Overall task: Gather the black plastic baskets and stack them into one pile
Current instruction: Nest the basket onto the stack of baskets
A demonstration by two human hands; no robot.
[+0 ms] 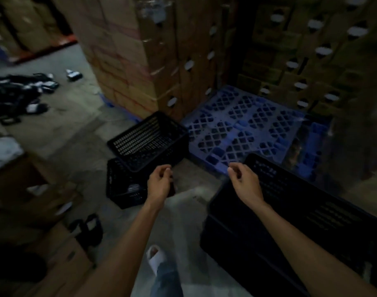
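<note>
A black slotted plastic basket (149,142) lies tilted, its base facing me, leaning on a second black basket (124,187) that sits on the concrete floor. A larger dark pile of black baskets (290,221) stands at the lower right. My left hand (160,182) hovers just below the tilted basket's near edge, fingers loosely curled, holding nothing. My right hand (243,181) hangs over the left rim of the right-hand pile, fingers also curled and empty. The picture is dim and blurred.
A blue plastic pallet (247,129) lies behind the baskets, with tall stacks of cardboard boxes (129,52) around it. More cartons (39,202) stand at the left. Dark small items (18,95) litter the floor far left. A white slipper (156,259) shows below.
</note>
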